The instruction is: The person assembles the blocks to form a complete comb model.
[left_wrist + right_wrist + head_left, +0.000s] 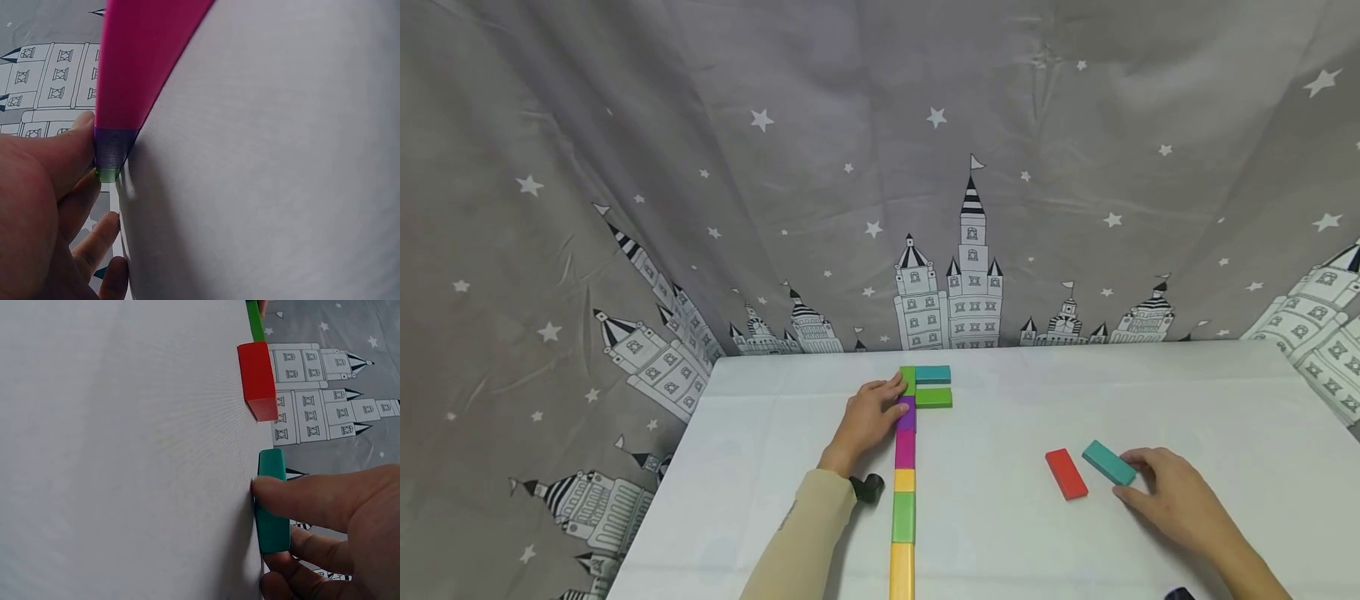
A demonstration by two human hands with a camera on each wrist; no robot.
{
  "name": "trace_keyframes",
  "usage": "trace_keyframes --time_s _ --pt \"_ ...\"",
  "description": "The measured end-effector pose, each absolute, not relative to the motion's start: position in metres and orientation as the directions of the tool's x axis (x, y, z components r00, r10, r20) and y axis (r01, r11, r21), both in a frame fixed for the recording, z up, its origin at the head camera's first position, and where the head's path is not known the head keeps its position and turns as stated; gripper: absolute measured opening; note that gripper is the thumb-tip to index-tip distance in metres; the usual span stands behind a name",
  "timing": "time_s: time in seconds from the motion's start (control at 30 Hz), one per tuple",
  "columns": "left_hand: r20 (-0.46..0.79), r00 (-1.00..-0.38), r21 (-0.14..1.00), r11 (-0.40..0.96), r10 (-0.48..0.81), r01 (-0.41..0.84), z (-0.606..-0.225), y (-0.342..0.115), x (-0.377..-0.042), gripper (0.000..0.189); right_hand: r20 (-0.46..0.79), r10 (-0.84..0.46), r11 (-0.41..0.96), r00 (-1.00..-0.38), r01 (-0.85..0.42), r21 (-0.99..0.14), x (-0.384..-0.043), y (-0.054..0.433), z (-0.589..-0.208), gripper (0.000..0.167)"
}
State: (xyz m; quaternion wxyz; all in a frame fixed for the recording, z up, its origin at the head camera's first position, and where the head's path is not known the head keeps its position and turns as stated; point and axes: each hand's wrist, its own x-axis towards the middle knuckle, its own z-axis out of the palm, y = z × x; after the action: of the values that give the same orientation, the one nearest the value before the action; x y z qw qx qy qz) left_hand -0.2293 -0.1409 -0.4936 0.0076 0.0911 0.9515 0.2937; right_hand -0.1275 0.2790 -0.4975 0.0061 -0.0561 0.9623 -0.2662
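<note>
A row of colored blocks runs away from me along the table. At its far end my left hand (863, 421) touches the left side, its fingers by a green block (908, 377) and its thumb at a purple block (908, 419). In the left wrist view that thumb lies along the row, beyond a large magenta block (147, 62). Over on the right, my right hand (1176, 496) pinches the near end of a teal block (1105, 461) lying at a slant. The right wrist view has its thumb across this block. A red block (1067, 474) lies just left of it, apart.
Another teal block (933, 375) and a green block (935, 398) extend rightward from the row's far end. Yellow (904, 480), light green (903, 517) and longer yellow (902, 575) blocks form its near part. Behind the white table (1000, 533) hangs a grey castle-print curtain (820, 225).
</note>
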Motion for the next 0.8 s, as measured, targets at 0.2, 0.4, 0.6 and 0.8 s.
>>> trace_keyframes --time_s 0.2,0.4,0.6,0.8 --pt "0.037 -0.982 0.555 0.813 0.184 0.173 -0.492 -0.141 -0.230 0.047 0.032 -0.082 0.841 -0.996 -0.086 -0.534 -0.127 0.280 -0.492 0.043" --pt "0.028 -0.984 0.549 0.820 0.177 0.164 -0.494 -0.141 -0.232 0.047 0.096 -0.084 0.833 -0.992 -0.123 -0.539 -0.129 0.277 -0.485 0.045" --pt "0.025 -0.984 0.547 0.821 0.179 0.163 -0.495 -0.141 -0.233 0.047 0.167 -0.121 0.813 -0.979 -0.194 -0.549 -0.135 0.266 -0.476 0.044" --pt "0.029 -0.984 0.553 0.818 0.175 0.162 -0.495 -0.141 -0.231 0.048 0.226 -0.155 0.788 -0.962 -0.259 -0.559 -0.145 0.251 -0.467 0.040"
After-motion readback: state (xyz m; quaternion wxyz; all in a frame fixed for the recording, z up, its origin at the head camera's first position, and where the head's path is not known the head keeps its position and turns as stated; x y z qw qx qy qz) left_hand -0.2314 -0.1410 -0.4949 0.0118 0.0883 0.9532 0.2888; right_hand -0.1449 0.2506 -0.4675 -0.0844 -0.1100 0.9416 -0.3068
